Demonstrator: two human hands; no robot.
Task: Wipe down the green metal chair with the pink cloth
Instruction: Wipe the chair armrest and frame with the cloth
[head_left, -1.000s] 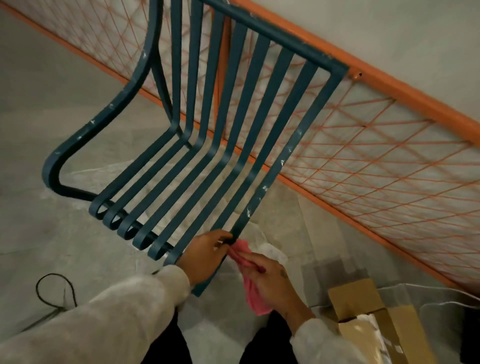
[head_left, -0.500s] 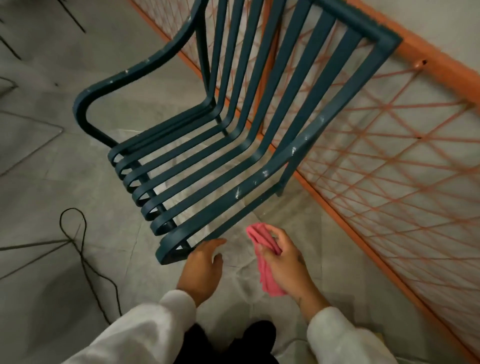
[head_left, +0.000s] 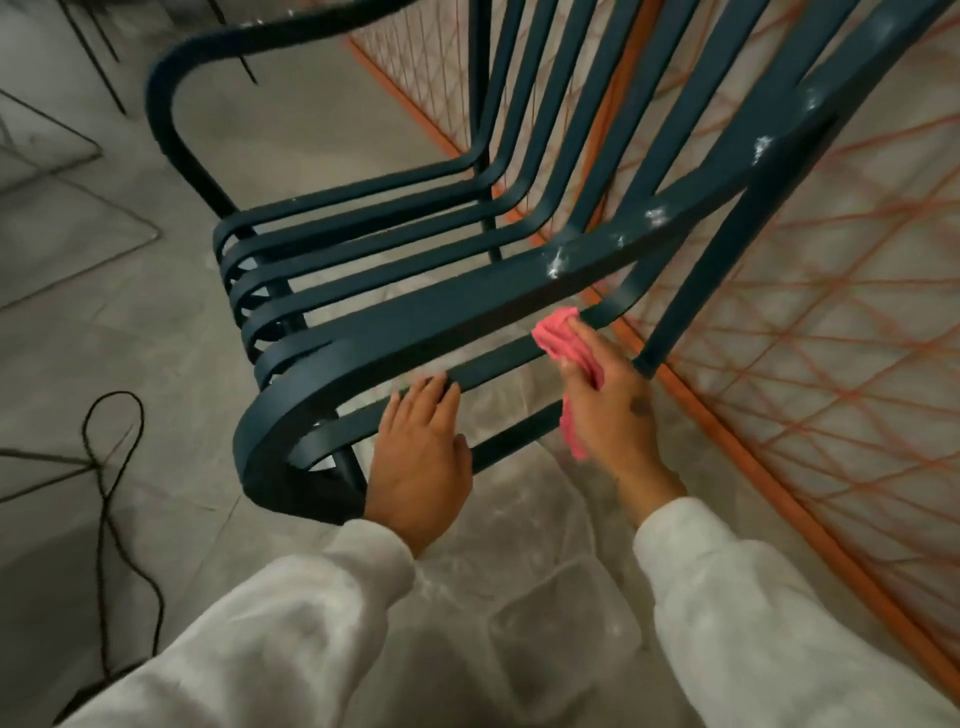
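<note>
The right hand (head_left: 613, 410) pinched the pink cloth (head_left: 558, 335) on a rail of the green metal chair (head_left: 441, 312) running 8-to-2 o'clock; the left hand (head_left: 423, 457) lay flat-fingered toward 8.

We see a grey tiled floor (head_left: 519, 623) under both hands, smeared with pale dust just below the left hand (head_left: 421, 467) and the right hand (head_left: 618, 410). The chair (head_left: 415, 322) stands on it ahead of the hands. A black cable (head_left: 111, 499) loops across it well left of the left hand, with thin wire frames (head_left: 78, 244) farther off on that side. An orange rail (head_left: 779, 483) runs along it just right of the right hand.
</note>
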